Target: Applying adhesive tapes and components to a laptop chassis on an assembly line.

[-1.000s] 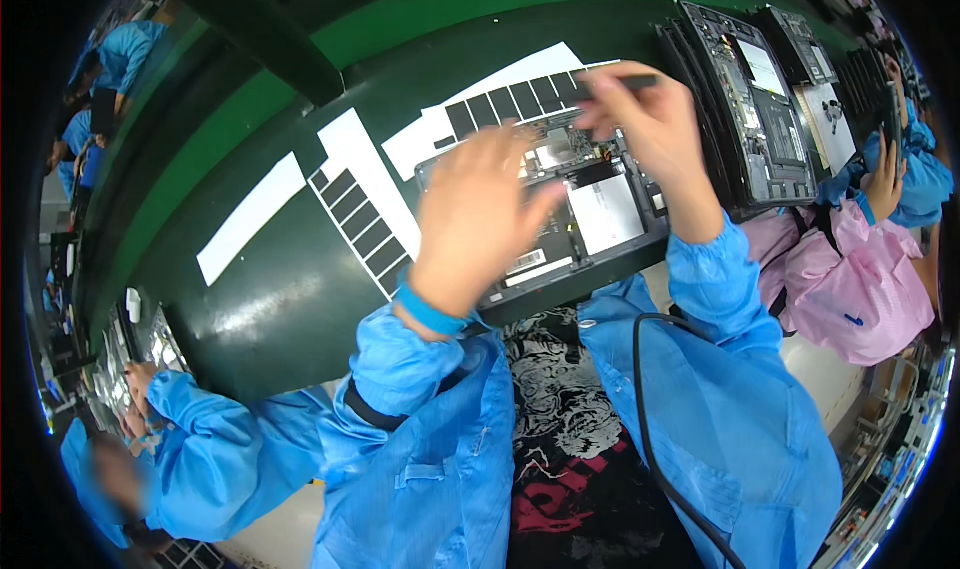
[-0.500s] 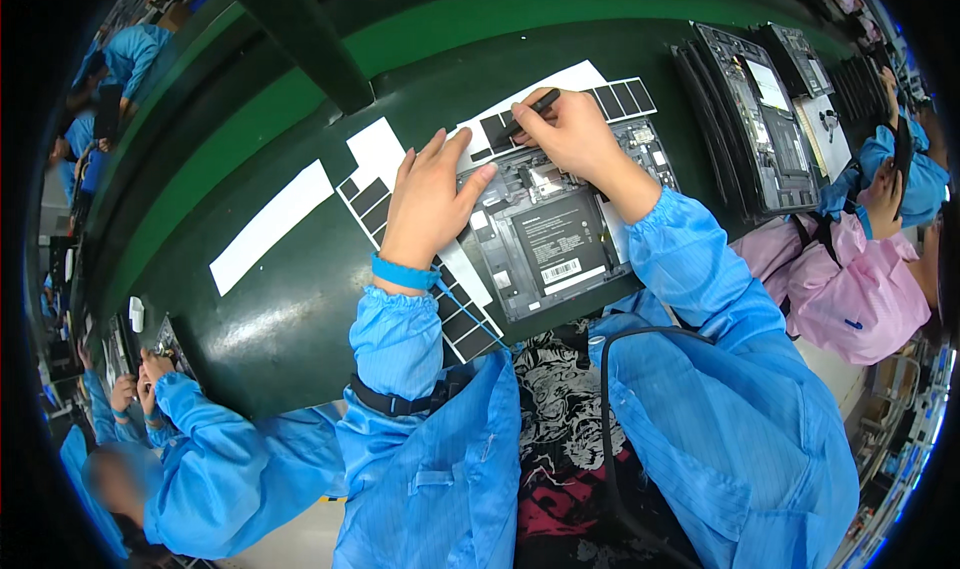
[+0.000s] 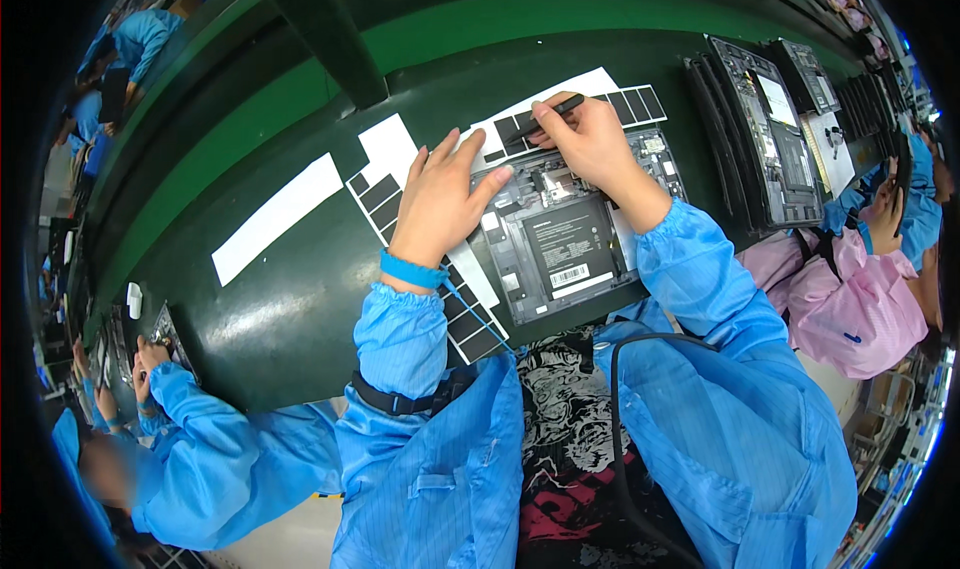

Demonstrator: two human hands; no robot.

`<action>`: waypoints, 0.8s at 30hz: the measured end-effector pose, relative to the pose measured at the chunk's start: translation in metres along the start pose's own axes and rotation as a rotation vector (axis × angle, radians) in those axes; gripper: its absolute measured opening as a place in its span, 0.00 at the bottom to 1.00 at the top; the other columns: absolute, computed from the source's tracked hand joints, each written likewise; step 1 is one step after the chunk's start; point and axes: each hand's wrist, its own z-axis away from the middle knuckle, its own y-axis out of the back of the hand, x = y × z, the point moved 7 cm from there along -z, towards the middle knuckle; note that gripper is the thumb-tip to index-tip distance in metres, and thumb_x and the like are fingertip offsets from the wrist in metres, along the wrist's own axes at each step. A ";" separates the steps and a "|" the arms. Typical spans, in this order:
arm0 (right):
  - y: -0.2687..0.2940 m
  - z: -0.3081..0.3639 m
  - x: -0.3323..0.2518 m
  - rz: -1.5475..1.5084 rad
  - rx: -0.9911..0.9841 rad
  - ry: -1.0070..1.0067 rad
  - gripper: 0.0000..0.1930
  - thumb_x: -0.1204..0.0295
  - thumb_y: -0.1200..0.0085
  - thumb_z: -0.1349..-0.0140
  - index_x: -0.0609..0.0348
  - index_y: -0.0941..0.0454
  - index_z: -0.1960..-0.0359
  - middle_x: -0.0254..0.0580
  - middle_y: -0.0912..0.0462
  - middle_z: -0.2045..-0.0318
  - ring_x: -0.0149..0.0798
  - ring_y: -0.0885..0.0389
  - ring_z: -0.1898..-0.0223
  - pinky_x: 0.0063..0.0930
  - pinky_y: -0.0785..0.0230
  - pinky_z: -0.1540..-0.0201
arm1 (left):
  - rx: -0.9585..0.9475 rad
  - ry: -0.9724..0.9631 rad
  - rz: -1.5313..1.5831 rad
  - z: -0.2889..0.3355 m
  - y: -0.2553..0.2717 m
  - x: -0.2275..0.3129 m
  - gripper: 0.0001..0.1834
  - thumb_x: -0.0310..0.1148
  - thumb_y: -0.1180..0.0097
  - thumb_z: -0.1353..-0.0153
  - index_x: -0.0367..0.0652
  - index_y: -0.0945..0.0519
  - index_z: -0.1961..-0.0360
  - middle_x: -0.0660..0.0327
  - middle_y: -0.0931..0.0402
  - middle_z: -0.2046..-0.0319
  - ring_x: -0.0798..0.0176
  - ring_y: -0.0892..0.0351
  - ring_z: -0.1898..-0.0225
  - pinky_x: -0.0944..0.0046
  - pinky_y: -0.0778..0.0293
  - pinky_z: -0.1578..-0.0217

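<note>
Before me lies an opened tablet or laptop body (image 3: 514,287), its grey frame exposing circuit parts and a black battery (image 3: 568,253) with a barcode label. My right hand (image 3: 597,149) pinches a slim black pen-shaped tool (image 3: 562,106). Its lower end reaches a sheet of black rectangular stickers (image 3: 640,103) along the device's far edge. My left hand (image 3: 436,207) has its fingers spread at the left end of that sheet, thumb over the device's far-left corner. Beneath this hand and wrist runs a second sheet of black stickers (image 3: 384,205), partly covered. A blue strap circles my left wrist.
A white paper strip (image 3: 275,219) lies on the dark green table (image 3: 290,314) at left. Several similar device bodies (image 3: 765,134) are stacked at right. A dark post (image 3: 325,39) stands behind. Co-workers sit on both sides, one in a pink sleeve (image 3: 840,309).
The view has shifted slightly, so the scene sits lower and further right. Both hands keep nearly the same places over the device and sheets; the right still holds the black tool.
</note>
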 end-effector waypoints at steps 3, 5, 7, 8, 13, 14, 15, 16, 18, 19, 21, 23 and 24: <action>-0.001 0.000 -0.001 0.053 -0.012 0.012 0.14 0.67 0.46 0.35 0.70 0.19 0.65 0.47 0.15 0.75 0.34 0.14 0.71 0.25 0.24 0.69 | -0.009 0.015 -0.001 0.001 0.001 0.000 0.35 0.57 0.54 0.35 0.38 0.31 0.38 0.44 0.29 0.42 0.46 0.39 0.33 0.43 0.48 0.34; -0.001 0.000 0.000 0.060 -0.015 0.017 0.15 0.66 0.46 0.35 0.70 0.19 0.65 0.47 0.15 0.75 0.34 0.14 0.72 0.26 0.24 0.69 | -0.004 0.012 0.004 0.001 0.002 0.001 0.35 0.57 0.54 0.35 0.38 0.31 0.38 0.44 0.29 0.42 0.46 0.39 0.33 0.43 0.48 0.34; -0.005 0.000 0.002 0.130 -0.072 0.034 0.15 0.65 0.45 0.35 0.70 0.19 0.65 0.48 0.15 0.76 0.36 0.15 0.73 0.28 0.25 0.69 | 0.001 0.009 0.009 0.001 0.002 0.001 0.35 0.57 0.54 0.35 0.38 0.31 0.38 0.44 0.29 0.42 0.46 0.39 0.33 0.43 0.48 0.34; -0.006 0.000 0.002 0.130 -0.072 0.033 0.15 0.65 0.45 0.35 0.70 0.19 0.65 0.48 0.15 0.76 0.36 0.15 0.73 0.28 0.25 0.69 | 0.000 0.008 0.009 0.001 0.003 0.001 0.35 0.57 0.54 0.35 0.38 0.31 0.38 0.44 0.28 0.42 0.47 0.39 0.33 0.43 0.48 0.34; -0.007 0.000 0.000 0.188 -0.048 0.078 0.13 0.67 0.44 0.38 0.68 0.18 0.65 0.49 0.16 0.78 0.40 0.16 0.75 0.30 0.27 0.71 | -0.015 0.018 -0.007 0.001 0.003 0.002 0.31 0.52 0.51 0.34 0.40 0.29 0.39 0.48 0.29 0.41 0.47 0.40 0.32 0.46 0.47 0.33; -0.008 0.001 0.000 0.189 -0.049 0.078 0.13 0.67 0.44 0.38 0.68 0.18 0.65 0.49 0.16 0.78 0.40 0.16 0.75 0.30 0.27 0.71 | -0.012 0.013 -0.016 0.001 0.002 0.001 0.31 0.52 0.51 0.34 0.40 0.29 0.39 0.48 0.29 0.41 0.47 0.40 0.33 0.46 0.47 0.34; -0.007 0.002 -0.002 0.207 -0.037 0.101 0.13 0.67 0.44 0.39 0.67 0.18 0.65 0.49 0.17 0.78 0.39 0.16 0.77 0.30 0.28 0.72 | -0.009 0.008 -0.026 0.001 0.002 0.001 0.31 0.52 0.51 0.34 0.40 0.29 0.39 0.48 0.29 0.41 0.46 0.40 0.33 0.46 0.46 0.34; -0.007 0.004 -0.004 0.225 -0.023 0.125 0.12 0.67 0.43 0.40 0.67 0.18 0.65 0.49 0.17 0.78 0.39 0.17 0.78 0.30 0.29 0.73 | -0.008 0.008 -0.026 0.000 0.003 0.001 0.31 0.52 0.51 0.34 0.40 0.29 0.39 0.48 0.29 0.41 0.46 0.40 0.33 0.46 0.46 0.34; -0.006 0.008 -0.013 0.244 -0.015 0.156 0.12 0.68 0.43 0.39 0.67 0.18 0.65 0.49 0.16 0.78 0.38 0.16 0.77 0.29 0.28 0.73 | -0.007 -0.010 -0.005 0.000 0.005 0.002 0.30 0.51 0.51 0.34 0.40 0.28 0.40 0.48 0.27 0.43 0.46 0.38 0.34 0.47 0.44 0.35; -0.005 0.011 -0.018 0.263 -0.008 0.187 0.11 0.70 0.43 0.39 0.68 0.18 0.64 0.48 0.16 0.77 0.36 0.16 0.77 0.27 0.27 0.73 | -0.005 -0.009 -0.006 0.000 0.005 0.002 0.30 0.51 0.51 0.34 0.40 0.28 0.40 0.48 0.27 0.43 0.46 0.38 0.34 0.47 0.44 0.35; -0.001 0.014 -0.022 0.123 0.051 0.247 0.10 0.72 0.42 0.39 0.68 0.18 0.63 0.48 0.15 0.76 0.35 0.15 0.75 0.25 0.25 0.72 | 0.012 -0.021 -0.009 -0.002 0.007 0.004 0.29 0.50 0.50 0.34 0.39 0.27 0.42 0.49 0.25 0.44 0.46 0.35 0.36 0.50 0.40 0.37; 0.010 0.019 -0.031 -0.067 0.110 0.253 0.09 0.76 0.43 0.37 0.71 0.19 0.60 0.46 0.15 0.70 0.34 0.13 0.68 0.21 0.21 0.65 | 0.036 -0.027 -0.015 -0.002 0.007 0.004 0.27 0.48 0.50 0.34 0.39 0.26 0.42 0.49 0.25 0.45 0.47 0.34 0.36 0.51 0.39 0.38; 0.016 0.023 -0.035 -0.218 0.129 0.219 0.10 0.76 0.44 0.36 0.73 0.20 0.59 0.47 0.15 0.67 0.36 0.14 0.67 0.22 0.20 0.64 | 0.056 -0.034 -0.022 -0.003 0.006 0.003 0.25 0.46 0.50 0.34 0.40 0.26 0.43 0.50 0.24 0.46 0.47 0.33 0.37 0.53 0.37 0.39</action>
